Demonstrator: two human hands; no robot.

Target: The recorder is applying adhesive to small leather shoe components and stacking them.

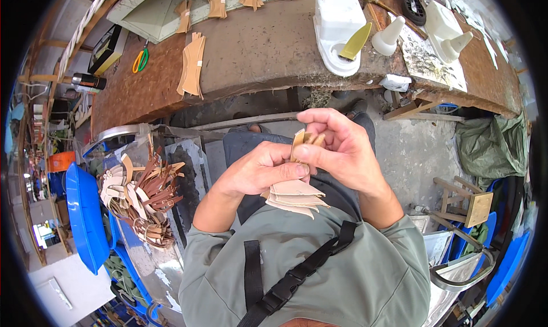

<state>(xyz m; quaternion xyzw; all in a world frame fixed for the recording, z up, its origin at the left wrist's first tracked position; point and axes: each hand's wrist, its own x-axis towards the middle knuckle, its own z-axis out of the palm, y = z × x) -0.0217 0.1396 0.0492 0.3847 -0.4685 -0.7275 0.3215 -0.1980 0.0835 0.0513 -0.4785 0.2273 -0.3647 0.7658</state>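
Both of my hands meet over my lap around a small stack of thin tan leather pieces (294, 191). My left hand (260, 168) grips the stack, its thumb lying across the top. The lower ends fan out toward my shirt in several layers. At the upper end, my right hand (339, 150) is closed on the stack with thumb and fingers, partly hiding that end. Beyond my hands, a banded bundle of similar tan pieces (193, 65) lies at the near edge of the workbench (251, 56).
More tan bundles (216, 1) line the bench's back. Scissors (140, 59) lie left; a white container (338, 19) with a yellow-green blade (356, 41) and a white cone-topped bottle (388, 37) stand right. Leather straps (142, 196) pile beside me at left; a wooden stool (478, 208) stands right.
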